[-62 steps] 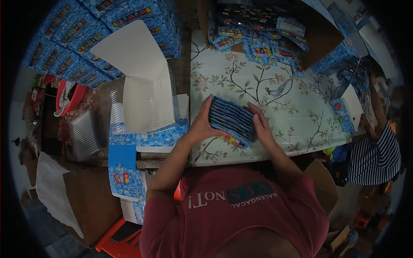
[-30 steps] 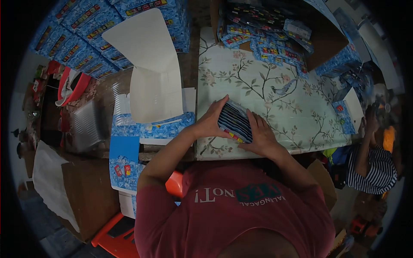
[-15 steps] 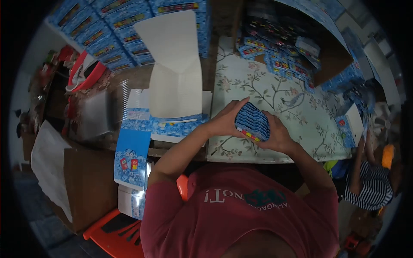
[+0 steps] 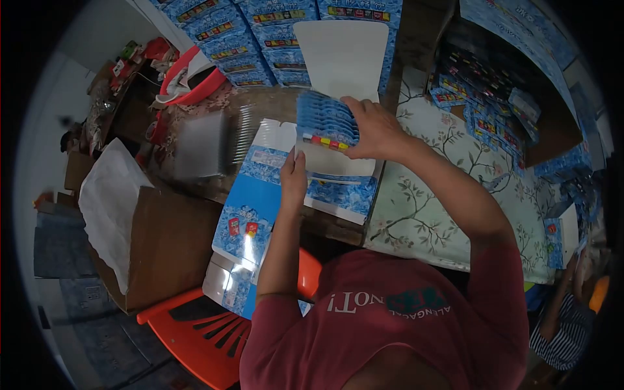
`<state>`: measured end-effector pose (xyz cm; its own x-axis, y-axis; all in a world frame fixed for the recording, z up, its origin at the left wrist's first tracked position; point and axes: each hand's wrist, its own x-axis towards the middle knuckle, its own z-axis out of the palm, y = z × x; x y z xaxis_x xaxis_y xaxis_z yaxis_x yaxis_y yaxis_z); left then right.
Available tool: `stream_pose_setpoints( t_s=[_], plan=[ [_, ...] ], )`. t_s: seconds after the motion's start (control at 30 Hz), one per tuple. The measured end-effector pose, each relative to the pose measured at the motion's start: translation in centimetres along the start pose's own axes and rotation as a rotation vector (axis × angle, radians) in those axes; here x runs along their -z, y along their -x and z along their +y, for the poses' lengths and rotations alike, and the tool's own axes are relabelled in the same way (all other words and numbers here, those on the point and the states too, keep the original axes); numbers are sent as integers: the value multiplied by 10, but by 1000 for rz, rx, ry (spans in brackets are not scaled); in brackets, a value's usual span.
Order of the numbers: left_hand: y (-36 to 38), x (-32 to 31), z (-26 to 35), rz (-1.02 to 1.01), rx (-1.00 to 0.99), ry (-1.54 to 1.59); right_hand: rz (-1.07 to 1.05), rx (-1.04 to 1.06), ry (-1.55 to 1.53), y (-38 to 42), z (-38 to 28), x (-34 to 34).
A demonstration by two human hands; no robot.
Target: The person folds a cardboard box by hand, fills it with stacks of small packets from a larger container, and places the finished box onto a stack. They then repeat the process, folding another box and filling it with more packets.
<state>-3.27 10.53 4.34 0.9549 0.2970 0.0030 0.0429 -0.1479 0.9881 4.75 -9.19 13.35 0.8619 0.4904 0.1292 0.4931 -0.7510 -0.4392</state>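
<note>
My right hand grips a stack of blue packets by its right side, thumb below and fingers above. The packets stand in a neat row, with a red and yellow strip along the near edge. They are over an open white carton, whose lid stands up behind them. At the carton's left edge, just below the stack's near corner, my left hand has its fingers closed. The stack hides much of the carton's inside.
Flat printed blue cartons lie left of the open one. Clear plastic trays are further left, and a brown box stands near the orange chair. Blue cartons are piled behind. Loose packets spill from a large box.
The packet stack has moved left from above the flowered cloth to over the white carton. My left hand has left the stack for the carton's edge. The view has turned left.
</note>
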Motion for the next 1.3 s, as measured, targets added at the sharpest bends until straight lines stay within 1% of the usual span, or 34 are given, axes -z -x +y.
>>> stream_pose_setpoints(
  t_s=[0.03, 0.07, 0.1, 0.13, 0.17, 0.2, 0.27, 0.3, 0.33, 0.37, 0.4, 0.43, 0.47, 0.5, 0.57, 0.63, 0.7, 0.77, 0.83, 0.87, 0.93, 0.97, 1.0, 1.07, 1.1, 1.13, 1.17, 1.2, 1.23, 1.27, 1.3],
  plan=[
    [3, -3, -1, 42, 90, 134, -114, 33, 95, -2, -1, -3],
    [4, -7, -8, 40, 97, 140, -227, 66, 191, -4, -1, -5],
    [4, -11, -14, 89, 40, 146, -235, 63, 195, -4, -1, -9],
    [4, -15, -20, 138, -16, 152, -307, 62, 217, -3, -1, -12],
    [3, -17, -25, 139, -9, 159, -380, 61, 238, -4, -1, -16],
    [4, -19, -26, 147, 3, 139, -390, 59, 242, -6, 3, -21],
    [6, -25, -28, 160, 21, 123, -621, 7, 224, -11, 13, -30],
    [7, -27, -26, 149, -25, 159, -626, 10, 227, -16, 16, -30],
    [6, -28, -24, 140, -72, 196, -701, 14, 116, -22, 19, -27],
    [6, -28, -22, 143, -67, 198, -772, 15, 0, -29, 23, -26],
    [5, -28, -15, 143, -14, 220, -774, 13, 0, -42, 28, -30],
    [4, -30, -12, 142, 35, 244, -715, -31, -45, -59, 34, -38],
    [2, -33, -13, 139, 33, 245, -653, -76, -92, -70, 38, -48],
    [-1, -36, -15, 168, 41, 269, -647, -78, -93, -75, 40, -59],
    [-8, -36, -11, 186, 35, 288, -600, -77, -243, -88, 40, -80],
    [-10, -32, -2, 290, 302, 488, -651, 28, -105, -81, 27, -92],
    [-9, -48, -24, 310, 31, 347, -630, 36, -52, -66, 16, -88],
    [-6, -54, -21, 327, 39, 388, -668, 22, -47, -61, 17, -86],
    [-4, -59, -8, 332, 78, 420, -636, 3, -129, -60, 24, -84],
    [-5, -62, -7, 299, 72, 427, -615, -23, -124, -54, 33, -79],
    [-9, -62, -6, 412, 117, 378, -257, 113, -222, -46, 41, -61],
    [-10, -60, -6, 397, 112, 383, 2, 175, -330, -40, 54, -46],
    [-11, -58, -7, 428, 126, 360, 259, 243, -427, -32, 74, -27],
    [-13, -54, -11, 457, 140, 355, 557, -2, -361, -13, 130, 15],
    [-14, -50, -13, 450, 136, 350, 735, -56, -267, -6, 174, 23],
    [-14, -47, -15, 445, 132, 344, 783, -176, -46, 6, 211, 36],
    [-13, -44, -16, 445, 125, 353, 754, -282, 166, 19, 250, 44],
    [-12, -41, -15, 404, -29, 212, 720, -385, 375, 30, 288, 52],
    [-12, -42, -11, 363, -184, 67, 692, -435, 528, 36, 320, 59],
    [-13, -47, -4, 368, -195, 68, 661, -487, 679, 40, 347, 65],
    [-10, -52, 5, 394, -368, 4, 667, -482, 672, 41, 369, 71]
  ],
)
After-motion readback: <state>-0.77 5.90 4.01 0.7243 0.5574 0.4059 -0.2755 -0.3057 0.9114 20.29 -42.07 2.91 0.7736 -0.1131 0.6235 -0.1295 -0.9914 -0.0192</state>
